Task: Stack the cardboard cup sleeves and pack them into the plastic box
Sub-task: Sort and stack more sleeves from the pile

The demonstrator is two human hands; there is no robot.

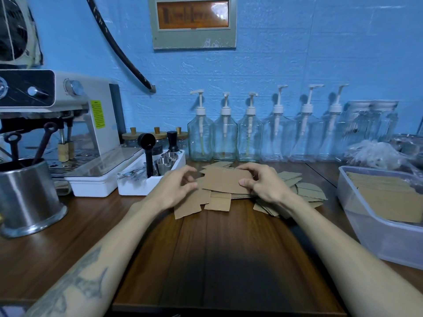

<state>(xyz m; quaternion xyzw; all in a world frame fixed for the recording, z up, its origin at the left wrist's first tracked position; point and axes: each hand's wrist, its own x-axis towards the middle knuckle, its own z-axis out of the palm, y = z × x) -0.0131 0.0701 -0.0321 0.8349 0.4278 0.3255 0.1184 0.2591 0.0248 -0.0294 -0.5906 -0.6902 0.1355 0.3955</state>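
Observation:
A small stack of flat brown cardboard cup sleeves (223, 180) is held just above the wooden table (219, 248). My right hand (263, 183) pinches its right end, thumb on top. My left hand (177, 185) is at the stack's left edge with its fingers curled; whether it grips the stack is unclear. More loose sleeves (306, 193) lie scattered under and to the right of my hands. A translucent plastic box (389, 234) at the right holds a layer of sleeves (389, 197).
A white tray of metal cups and a black scoop (151, 170) stands left of my hands. An espresso machine (57, 124) and a steel pot (27, 195) are at far left. Pump bottles (249, 133) line the blue wall. Crumpled plastic bags (375, 154) lie behind the box.

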